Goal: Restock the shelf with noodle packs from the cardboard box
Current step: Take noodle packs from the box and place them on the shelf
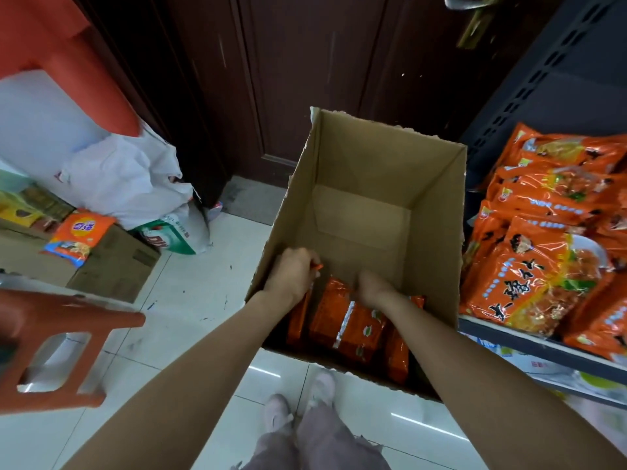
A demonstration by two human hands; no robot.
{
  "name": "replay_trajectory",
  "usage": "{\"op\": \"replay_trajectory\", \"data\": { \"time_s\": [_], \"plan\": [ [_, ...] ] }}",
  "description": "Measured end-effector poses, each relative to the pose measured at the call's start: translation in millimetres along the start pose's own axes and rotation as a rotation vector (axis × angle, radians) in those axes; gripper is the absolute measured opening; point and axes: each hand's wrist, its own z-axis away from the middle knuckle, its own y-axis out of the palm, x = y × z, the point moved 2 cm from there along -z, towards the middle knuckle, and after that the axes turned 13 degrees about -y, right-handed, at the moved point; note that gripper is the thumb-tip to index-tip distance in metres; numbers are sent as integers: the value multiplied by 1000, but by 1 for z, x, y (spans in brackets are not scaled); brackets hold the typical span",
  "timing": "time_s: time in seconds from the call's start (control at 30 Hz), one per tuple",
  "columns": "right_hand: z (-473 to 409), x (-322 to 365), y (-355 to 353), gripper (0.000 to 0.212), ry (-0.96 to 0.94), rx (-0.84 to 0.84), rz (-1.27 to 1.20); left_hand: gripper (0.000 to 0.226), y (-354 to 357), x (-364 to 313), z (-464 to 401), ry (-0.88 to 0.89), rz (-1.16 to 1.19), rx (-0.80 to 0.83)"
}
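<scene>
An open cardboard box (437, 232) stands on the floor in front of me, its far half bare. Several orange noodle packs (346, 329) stand on edge along its near side. Both of my hands are down inside the box. My left hand (293, 271) grips the top edge of the leftmost pack, an orange corner showing past its fingers. My right hand (371, 283) has its fingers curled round the top of another pack in the middle. To the right, the dark shelf (509, 334) holds a pile of orange noodle packs (543, 266).
A dark wooden door rises behind the box. At left stand a red plastic stool (57, 344), a brown carton (112, 266) with one orange pack (79, 237) on it, and white bags (135, 184). My feet are on the white tiled floor (190, 293) below the box.
</scene>
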Motion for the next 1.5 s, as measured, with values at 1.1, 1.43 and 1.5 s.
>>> {"op": "replay_trajectory", "data": {
  "time_s": [1.1,1.43,1.5],
  "plan": [
    [272,-67,-234,8,-226,-1387,19,40,-103,-248,113,668,306,-433],
    [246,-105,-267,11,-289,-1224,249,48,-76,-279,100,577,-111,-570],
    [241,-105,-267,14,-287,-1195,316,42,-71,-279,99,563,-234,-559]
  ]
}}
